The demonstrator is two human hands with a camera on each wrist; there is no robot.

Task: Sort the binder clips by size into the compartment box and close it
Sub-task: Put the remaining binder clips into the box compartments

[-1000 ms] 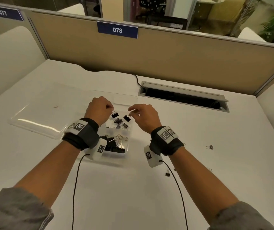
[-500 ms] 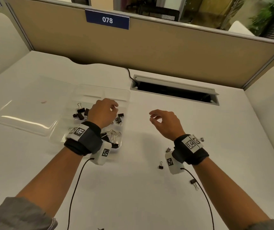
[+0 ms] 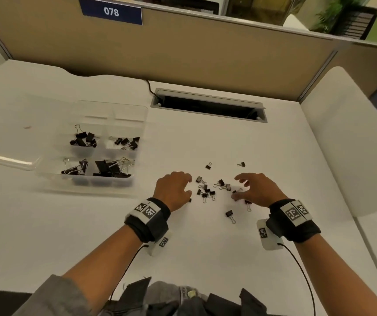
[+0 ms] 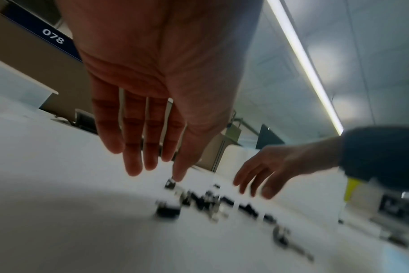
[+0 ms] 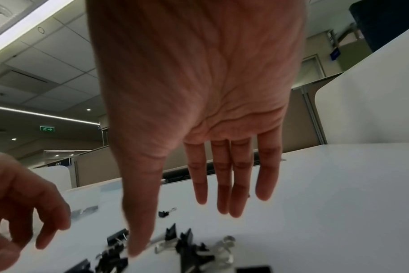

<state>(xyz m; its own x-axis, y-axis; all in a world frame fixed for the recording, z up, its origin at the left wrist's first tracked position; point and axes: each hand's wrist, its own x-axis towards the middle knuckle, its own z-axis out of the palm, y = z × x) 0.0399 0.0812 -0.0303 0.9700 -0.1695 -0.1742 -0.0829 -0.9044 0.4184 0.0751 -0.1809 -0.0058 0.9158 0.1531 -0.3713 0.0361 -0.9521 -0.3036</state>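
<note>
— Contents of the clear plastic compartment box (image 3: 137,124)?

— Lid open, flat to the left. Four compartments filled with black binder clips with wire handles (image 3: 83,140): larger ones in the two near cells, smaller in the two behind. Far row apparently bare, though hard to judge through the clear walls.

— And outside it?

— Loose small black clips (image 3: 208,190) scattered on the white desk (image 3: 205,258), right of the box, between both hands.

— Hands?

— Left hand (image 3: 174,189) relaxed, fingers loosely spread, thumb tip touching one clip in the left wrist view. Right hand (image 3: 257,190) spread too, thumb pressed down among the clips; nothing gripped.

— Any writing?

— "078" in white on the blue plate (image 3: 111,11) on the tan partition (image 3: 205,53).

— Hard to make out?

— Left wrist view smeared; clip sizes there unreadable.
</note>
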